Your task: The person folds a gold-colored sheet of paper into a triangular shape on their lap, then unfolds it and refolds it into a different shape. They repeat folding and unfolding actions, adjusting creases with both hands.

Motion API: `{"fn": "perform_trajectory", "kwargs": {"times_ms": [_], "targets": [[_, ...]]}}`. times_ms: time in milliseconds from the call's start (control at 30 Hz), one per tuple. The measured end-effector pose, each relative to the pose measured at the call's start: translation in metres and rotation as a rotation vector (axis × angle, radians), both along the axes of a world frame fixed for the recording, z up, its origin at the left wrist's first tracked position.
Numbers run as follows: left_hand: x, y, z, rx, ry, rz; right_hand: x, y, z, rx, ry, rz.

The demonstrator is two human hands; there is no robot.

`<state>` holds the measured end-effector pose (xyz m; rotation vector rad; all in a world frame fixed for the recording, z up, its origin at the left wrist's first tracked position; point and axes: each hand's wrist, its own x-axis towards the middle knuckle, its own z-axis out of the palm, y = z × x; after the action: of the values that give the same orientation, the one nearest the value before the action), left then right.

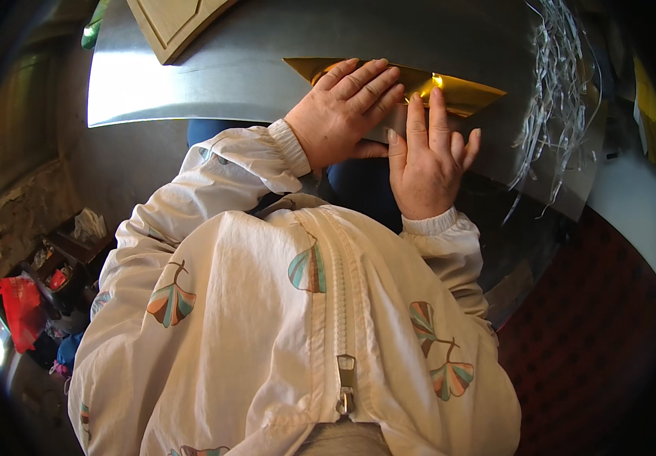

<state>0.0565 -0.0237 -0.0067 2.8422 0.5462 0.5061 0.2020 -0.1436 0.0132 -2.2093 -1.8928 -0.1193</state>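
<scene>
A sheet of shiny gold foil paper (pixel 461 93) with pointed ends lies near the front edge of a grey metal-topped table (pixel 259 87). My left hand (pixel 341 114) rests on its left and middle part, fingers stretched out side by side and hiding some of the foil. On the right, my right hand (pixel 430 159) touches the foil's near edge with its index and middle fingertips. Its thumb and other fingers stand apart. Both hands are open, and neither grips anything. The foil's surface under the fingers is hidden.
A wooden board (pixel 180 23) with a carved line lies at the far left of the table. Silver tinsel strands (pixel 556 99) hang over the right side. A dark red patterned surface (pixel 594 319) is at the lower right. A red plastic bag (pixel 20 308) sits among clutter at left.
</scene>
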Motion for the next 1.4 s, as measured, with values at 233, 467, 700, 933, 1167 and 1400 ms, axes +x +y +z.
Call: {"fn": "perform_trajectory", "kwargs": {"times_ms": [233,467,700,933,1167,1400], "targets": [[-0.001,0.0,0.0,0.025,-0.021,0.007,0.009,0.006,-0.006,0.054,0.067,0.053],[-0.001,0.0,0.0,0.024,-0.019,-0.003,0.011,0.005,-0.013,0.077,0.141,0.077],[-0.002,-0.001,0.003,-0.02,-0.034,-0.012,0.013,0.004,-0.011,0.054,0.16,0.092],[-0.003,0.0,0.003,-0.037,-0.058,-0.015,0.014,0.003,-0.016,0.113,0.213,0.115],[-0.002,0.0,0.001,-0.019,-0.048,-0.009,0.019,0.003,-0.022,0.173,0.259,0.155],[-0.003,-0.002,0.001,-0.001,-0.03,-0.003,0.019,0.004,-0.021,0.189,0.243,0.172]]}}
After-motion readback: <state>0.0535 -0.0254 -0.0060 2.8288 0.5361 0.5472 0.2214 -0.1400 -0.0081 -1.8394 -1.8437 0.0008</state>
